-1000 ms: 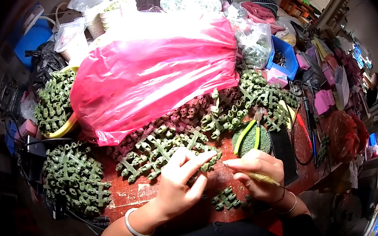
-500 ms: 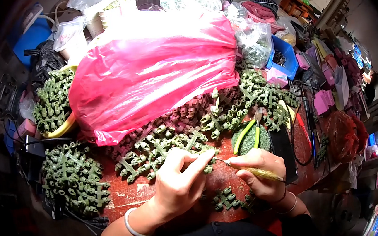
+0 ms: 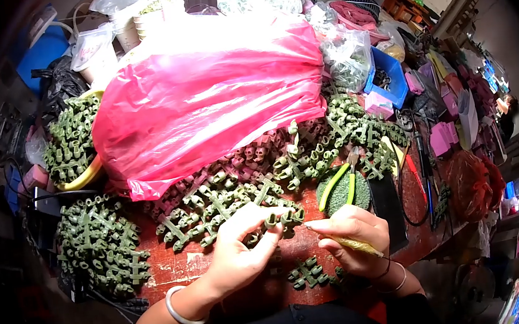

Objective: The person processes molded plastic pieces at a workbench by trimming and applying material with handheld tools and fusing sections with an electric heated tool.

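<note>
My left hand (image 3: 242, 246) pinches a small green moulded piece (image 3: 287, 218) with several hollow stubs, between thumb and fingers. Close to its right, my right hand (image 3: 359, 232) is closed round a thin pointed tool with a yellowish wrapped handle (image 3: 356, 244). The tool's tip points at the green piece; a small gap seems to lie between them. Below the hands, a darker green branched piece (image 3: 308, 273) lies on the red tabletop (image 3: 179, 273). Pliers with yellow-green handles (image 3: 335, 187) rest on a round green textured pad (image 3: 342, 203) beyond my right hand.
A pink plastic bag (image 3: 209, 98) covers reddish-brown pieces (image 3: 258, 152). Heaps of green pieces (image 3: 99, 246) stand at left, some in a yellow-rimmed basket (image 3: 86, 177). At right are a blue bin (image 3: 392, 80), pink blocks (image 3: 443, 138) and a red-handled tool (image 3: 416, 178).
My left hand has turned the green piece, so its hollow stubs now show more. The tool in my right hand has drawn slightly back from it.
</note>
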Demonstrator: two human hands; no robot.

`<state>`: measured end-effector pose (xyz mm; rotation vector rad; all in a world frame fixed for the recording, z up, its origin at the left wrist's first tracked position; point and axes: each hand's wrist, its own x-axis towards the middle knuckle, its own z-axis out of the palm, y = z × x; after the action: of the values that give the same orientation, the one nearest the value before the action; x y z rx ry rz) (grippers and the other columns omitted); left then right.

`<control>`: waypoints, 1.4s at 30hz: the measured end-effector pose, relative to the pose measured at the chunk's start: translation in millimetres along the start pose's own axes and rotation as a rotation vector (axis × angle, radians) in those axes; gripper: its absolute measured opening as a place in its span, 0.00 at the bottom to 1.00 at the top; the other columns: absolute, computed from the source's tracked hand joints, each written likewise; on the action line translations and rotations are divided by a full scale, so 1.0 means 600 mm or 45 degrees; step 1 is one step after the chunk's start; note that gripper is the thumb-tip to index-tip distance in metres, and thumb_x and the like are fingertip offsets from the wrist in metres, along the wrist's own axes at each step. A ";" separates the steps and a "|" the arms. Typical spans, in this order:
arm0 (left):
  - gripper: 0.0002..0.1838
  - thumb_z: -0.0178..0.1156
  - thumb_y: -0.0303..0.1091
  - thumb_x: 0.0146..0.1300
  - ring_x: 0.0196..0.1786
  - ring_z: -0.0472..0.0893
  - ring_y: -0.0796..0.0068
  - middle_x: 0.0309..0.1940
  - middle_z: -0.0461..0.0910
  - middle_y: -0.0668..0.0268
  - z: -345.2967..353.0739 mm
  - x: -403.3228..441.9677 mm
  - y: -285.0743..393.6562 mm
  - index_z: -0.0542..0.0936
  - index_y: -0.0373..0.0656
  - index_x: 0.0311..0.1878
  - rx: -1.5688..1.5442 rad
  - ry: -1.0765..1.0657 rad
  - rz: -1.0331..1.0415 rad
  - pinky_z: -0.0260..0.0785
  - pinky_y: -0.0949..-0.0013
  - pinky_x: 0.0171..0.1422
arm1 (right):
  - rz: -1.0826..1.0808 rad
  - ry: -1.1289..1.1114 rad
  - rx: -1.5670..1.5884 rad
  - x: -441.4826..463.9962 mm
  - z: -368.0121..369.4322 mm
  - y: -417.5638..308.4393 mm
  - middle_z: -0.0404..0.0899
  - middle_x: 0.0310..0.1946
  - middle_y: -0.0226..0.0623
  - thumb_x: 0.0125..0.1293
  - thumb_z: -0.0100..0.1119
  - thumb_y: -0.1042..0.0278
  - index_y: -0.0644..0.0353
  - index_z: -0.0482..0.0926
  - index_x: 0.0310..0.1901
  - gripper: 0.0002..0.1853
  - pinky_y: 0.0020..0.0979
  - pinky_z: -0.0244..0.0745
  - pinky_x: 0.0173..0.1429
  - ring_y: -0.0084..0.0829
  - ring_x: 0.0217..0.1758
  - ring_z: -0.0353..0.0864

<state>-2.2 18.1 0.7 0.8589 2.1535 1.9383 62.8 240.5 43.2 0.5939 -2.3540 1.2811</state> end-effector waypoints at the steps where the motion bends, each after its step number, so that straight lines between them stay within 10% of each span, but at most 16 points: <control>1: 0.16 0.65 0.21 0.66 0.41 0.81 0.71 0.38 0.83 0.62 0.001 -0.001 -0.001 0.86 0.40 0.56 -0.049 0.000 -0.057 0.73 0.69 0.50 | -0.032 0.001 0.000 0.001 0.000 0.000 0.81 0.32 0.35 0.60 0.76 0.78 0.63 0.87 0.55 0.20 0.31 0.78 0.38 0.31 0.32 0.81; 12: 0.14 0.63 0.24 0.71 0.49 0.81 0.75 0.48 0.84 0.65 -0.004 0.001 0.000 0.83 0.39 0.58 -0.320 -0.109 -0.245 0.73 0.69 0.60 | -0.008 0.125 -0.090 0.000 -0.006 0.001 0.85 0.34 0.37 0.64 0.74 0.74 0.61 0.89 0.51 0.14 0.30 0.76 0.37 0.31 0.32 0.81; 21: 0.14 0.63 0.26 0.73 0.55 0.79 0.79 0.54 0.81 0.68 -0.013 0.006 -0.002 0.81 0.42 0.59 -0.534 -0.397 -0.218 0.71 0.69 0.65 | 0.795 0.094 1.116 -0.027 -0.012 0.037 0.87 0.43 0.38 0.72 0.69 0.67 0.70 0.87 0.49 0.13 0.23 0.78 0.47 0.21 0.41 0.83; 42: 0.14 0.62 0.26 0.75 0.57 0.80 0.79 0.53 0.83 0.68 -0.014 0.005 0.001 0.81 0.40 0.61 -0.675 -0.471 -0.297 0.72 0.70 0.64 | 0.739 0.093 1.060 -0.021 0.004 0.035 0.83 0.38 0.38 0.71 0.72 0.63 0.69 0.85 0.48 0.15 0.24 0.73 0.40 0.24 0.34 0.79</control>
<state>-8.1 12.3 3.3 0.7483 1.3714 1.9061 62.0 250.9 20.8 0.0445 -1.9096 2.5200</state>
